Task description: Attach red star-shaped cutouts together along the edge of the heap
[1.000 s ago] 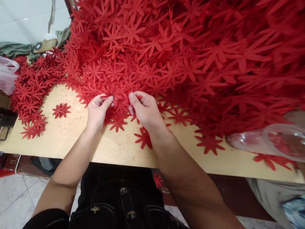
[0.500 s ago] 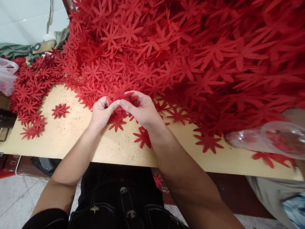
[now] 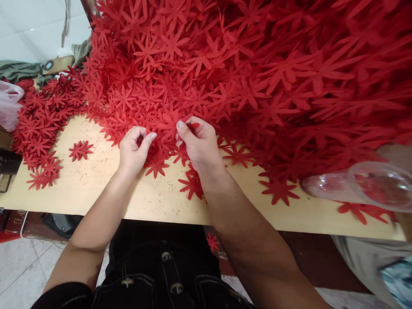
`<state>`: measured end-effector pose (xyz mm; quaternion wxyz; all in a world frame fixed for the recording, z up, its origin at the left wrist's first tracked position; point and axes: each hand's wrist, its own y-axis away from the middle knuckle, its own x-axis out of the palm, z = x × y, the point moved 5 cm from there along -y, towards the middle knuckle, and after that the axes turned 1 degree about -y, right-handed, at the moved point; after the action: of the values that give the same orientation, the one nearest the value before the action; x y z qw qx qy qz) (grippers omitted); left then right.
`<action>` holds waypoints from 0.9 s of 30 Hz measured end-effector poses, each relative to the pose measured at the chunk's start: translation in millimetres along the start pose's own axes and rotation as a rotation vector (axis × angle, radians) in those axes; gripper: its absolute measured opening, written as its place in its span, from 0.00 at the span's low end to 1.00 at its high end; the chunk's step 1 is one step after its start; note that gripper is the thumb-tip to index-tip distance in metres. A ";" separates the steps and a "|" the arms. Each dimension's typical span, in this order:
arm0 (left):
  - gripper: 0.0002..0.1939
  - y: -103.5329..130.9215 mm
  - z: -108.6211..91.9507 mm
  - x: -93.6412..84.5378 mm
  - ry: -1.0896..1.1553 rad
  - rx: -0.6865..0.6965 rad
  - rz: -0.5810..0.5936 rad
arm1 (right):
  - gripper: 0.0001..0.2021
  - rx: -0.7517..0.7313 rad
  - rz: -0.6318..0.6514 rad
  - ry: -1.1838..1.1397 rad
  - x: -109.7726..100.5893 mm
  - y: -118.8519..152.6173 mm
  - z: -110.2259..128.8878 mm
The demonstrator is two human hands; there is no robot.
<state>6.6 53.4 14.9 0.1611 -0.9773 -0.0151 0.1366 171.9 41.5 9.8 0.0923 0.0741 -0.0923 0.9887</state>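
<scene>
Both hands are over the near edge of a large heap of red flower-shaped cutouts (image 3: 144, 94). My right hand (image 3: 202, 143) pinches a red flower cutout (image 3: 169, 124) between thumb and fingers, with its petals pointing left. A bit of red also shows inside that hand's curled fingers. To the left, a gap apart, my left hand (image 3: 133, 148) has its fingers curled and its thumb stretched toward the heap. Whether a petal sits between its thumb and fingers is hard to see against the red behind. Below the hands lies a loose cutout (image 3: 157, 166).
A smaller pile of red cutouts (image 3: 38, 128) is at the left of the pale wooden table (image 3: 106, 193). A small stack (image 3: 80, 150) lies between. At right are a clear plastic container (image 3: 380, 184) and a single cutout (image 3: 279, 191). A plastic bag (image 3: 9, 105) is at far left.
My hands, which were touching thumb to thumb over the red cutouts, have moved apart. The left went slightly left, the right slightly right and up with a flower cutout.
</scene>
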 end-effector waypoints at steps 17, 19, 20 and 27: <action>0.18 11.5 -16.9 19.6 0.354 -0.135 0.196 | 0.25 -0.057 0.087 0.226 17.3 14.0 9.8; 0.19 12.2 -15.7 22.5 0.435 -0.209 0.208 | 0.25 -0.089 0.066 0.258 16.4 13.9 11.6; 0.19 12.0 -14.7 22.9 0.467 -0.238 0.200 | 0.25 -0.097 0.056 0.257 16.1 13.7 11.8; 0.18 7.3 -3.7 15.8 0.480 -0.282 0.038 | 0.24 -0.040 0.141 0.093 23.0 11.4 4.2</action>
<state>22.8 46.4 11.8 0.0200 -0.9946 0.0232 -0.0993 147.9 33.6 15.7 0.0280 0.0196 -0.1128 0.9930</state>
